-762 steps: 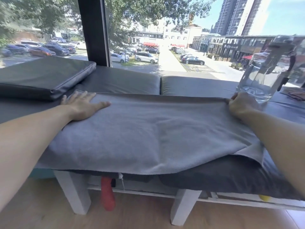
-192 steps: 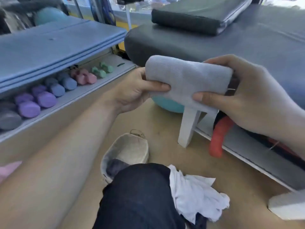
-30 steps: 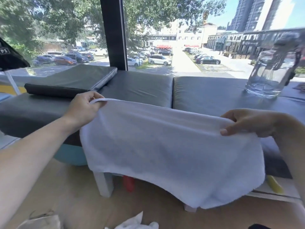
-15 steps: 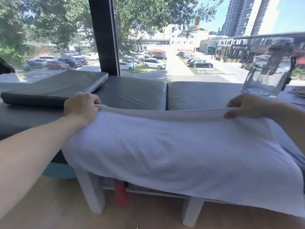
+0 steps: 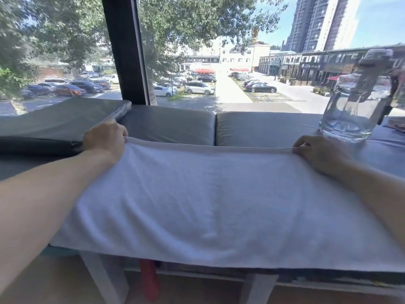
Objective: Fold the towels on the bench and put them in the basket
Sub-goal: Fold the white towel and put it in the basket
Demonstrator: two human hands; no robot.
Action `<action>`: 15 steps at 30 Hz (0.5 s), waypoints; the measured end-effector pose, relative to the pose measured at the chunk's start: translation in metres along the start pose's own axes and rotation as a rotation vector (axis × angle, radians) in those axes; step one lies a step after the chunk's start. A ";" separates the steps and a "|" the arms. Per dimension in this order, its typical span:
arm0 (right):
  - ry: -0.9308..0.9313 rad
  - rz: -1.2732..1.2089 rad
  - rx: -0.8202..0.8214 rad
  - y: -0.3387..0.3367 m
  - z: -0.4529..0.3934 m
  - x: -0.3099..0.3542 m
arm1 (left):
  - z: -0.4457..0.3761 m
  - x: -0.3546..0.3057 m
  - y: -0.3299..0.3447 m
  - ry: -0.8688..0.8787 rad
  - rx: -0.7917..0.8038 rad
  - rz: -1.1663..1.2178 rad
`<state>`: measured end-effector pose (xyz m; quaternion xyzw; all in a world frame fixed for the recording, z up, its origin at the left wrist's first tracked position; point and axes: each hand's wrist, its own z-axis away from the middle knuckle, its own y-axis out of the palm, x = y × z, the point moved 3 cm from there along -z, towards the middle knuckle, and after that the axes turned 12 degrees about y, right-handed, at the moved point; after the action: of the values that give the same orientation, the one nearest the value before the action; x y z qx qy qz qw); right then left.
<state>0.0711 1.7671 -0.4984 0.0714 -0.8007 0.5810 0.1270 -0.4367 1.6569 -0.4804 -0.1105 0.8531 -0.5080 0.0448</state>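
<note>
Both arms outstretched, left hand (image 5: 104,140), right hand (image 5: 317,150) pinching towel (image 5: 208,200) corners

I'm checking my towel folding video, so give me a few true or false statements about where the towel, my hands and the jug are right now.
1. The towel is white. True.
2. Both hands pinch its far edge: left hand, right hand. True.
3. The towel is already folded small. False: it lies spread flat across the bench.
4. The jug stands by the left hand. False: it stands beside the right hand.
</note>
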 end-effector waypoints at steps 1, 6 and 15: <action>-0.001 0.026 0.001 0.003 -0.001 0.001 | 0.000 0.000 0.004 -0.007 -0.001 0.029; -0.112 0.298 -0.124 -0.005 0.009 0.032 | 0.006 -0.008 0.003 0.040 -0.095 0.209; -0.425 -0.006 0.410 0.026 0.124 0.137 | 0.056 -0.064 0.008 0.329 0.465 0.235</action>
<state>-0.0817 1.6620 -0.5190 0.2181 -0.6752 0.7022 -0.0589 -0.3652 1.6275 -0.5171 0.0859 0.7167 -0.6920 -0.0116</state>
